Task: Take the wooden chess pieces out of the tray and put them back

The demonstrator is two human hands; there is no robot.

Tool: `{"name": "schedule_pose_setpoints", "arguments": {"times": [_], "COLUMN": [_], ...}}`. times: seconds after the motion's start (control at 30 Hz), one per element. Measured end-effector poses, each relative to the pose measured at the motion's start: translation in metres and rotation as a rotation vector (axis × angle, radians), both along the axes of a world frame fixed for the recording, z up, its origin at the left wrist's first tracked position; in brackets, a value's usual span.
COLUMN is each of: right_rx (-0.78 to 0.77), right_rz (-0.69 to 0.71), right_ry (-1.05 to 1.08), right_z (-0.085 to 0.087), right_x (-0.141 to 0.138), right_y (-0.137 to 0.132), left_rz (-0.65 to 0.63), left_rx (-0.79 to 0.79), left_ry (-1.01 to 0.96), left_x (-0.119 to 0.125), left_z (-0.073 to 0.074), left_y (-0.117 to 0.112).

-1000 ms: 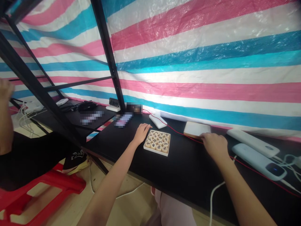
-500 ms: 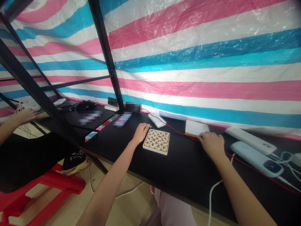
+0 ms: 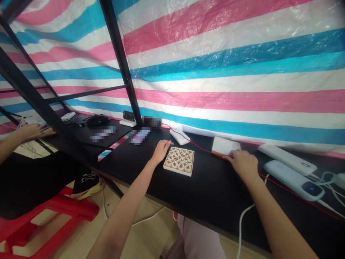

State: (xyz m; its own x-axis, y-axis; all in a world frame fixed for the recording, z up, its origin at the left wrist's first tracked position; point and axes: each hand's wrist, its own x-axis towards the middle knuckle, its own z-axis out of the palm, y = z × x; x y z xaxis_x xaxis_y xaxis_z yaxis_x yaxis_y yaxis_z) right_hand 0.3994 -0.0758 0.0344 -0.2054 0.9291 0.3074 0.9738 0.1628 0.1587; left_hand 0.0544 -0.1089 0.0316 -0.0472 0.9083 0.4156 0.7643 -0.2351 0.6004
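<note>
A shallow white tray of round Chinese chess pieces [image 3: 179,160], with characters on their tops, lies flat on the black table [image 3: 207,194]. My left hand [image 3: 161,151] rests on the tabletop at the tray's left far corner, fingers stretched forward and holding nothing. Farther right, a flat white box [image 3: 225,145] lies near the back of the table. My right hand [image 3: 244,162] has its thumb at the box's near edge and its curled fingers at the right end. What is beneath those fingers is hidden.
A red cable [image 3: 198,145] runs along the back of the table, past a white device [image 3: 180,136]. Power banks [image 3: 293,180] with white cables stand at the right. A black metal post [image 3: 121,64] rises at the left; beyond it another person's hands [image 3: 33,132] are over a second table.
Both my hands, the tray and the white box stay practically where they were. The view shifts only slightly.
</note>
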Motion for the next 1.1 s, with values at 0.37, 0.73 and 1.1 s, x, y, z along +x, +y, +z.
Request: {"name": "schedule_pose_setpoints", "arguments": {"times": [0.37,0.73,1.1], "right_rx": [0.131,0.15,0.12], "right_rz": [0.143,0.201,0.419], "right_ry": [0.019,0.014,0.312], "right_z": [-0.005,-0.006,0.004], "right_x": [-0.005,-0.007,-0.047], "right_y": [0.001,0.002,-0.008], "left_rz": [0.006,-0.003,0.026], "left_rx": [-0.003,0.005,-0.051], "left_ry": [0.016,0.019,-0.045], "left_x": [-0.001,-0.001,-0.013], "left_z": [-0.001,-0.001,-0.011], "left_y": [-0.001,0.0,0.006]}}
